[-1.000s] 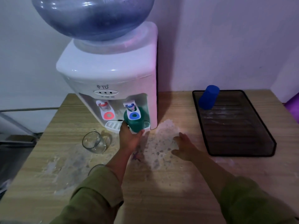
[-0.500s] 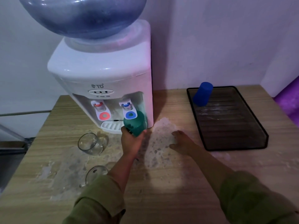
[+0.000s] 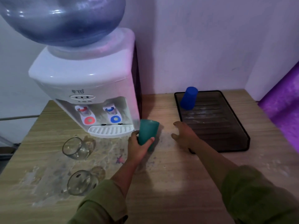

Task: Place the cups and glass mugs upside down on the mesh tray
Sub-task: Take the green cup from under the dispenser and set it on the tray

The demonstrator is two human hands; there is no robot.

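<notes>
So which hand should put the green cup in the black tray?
The left hand, probably. It already grips the green cup, upright and near the mesh tray. The right hand rests open and empty by the tray's near corner.

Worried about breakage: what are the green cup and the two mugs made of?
Green cup: apparently plastic, opaque with a matte finish, so likely sturdy. Both mugs: clear and see-through, with glossy highlights, so probably glass and breakable.
</notes>
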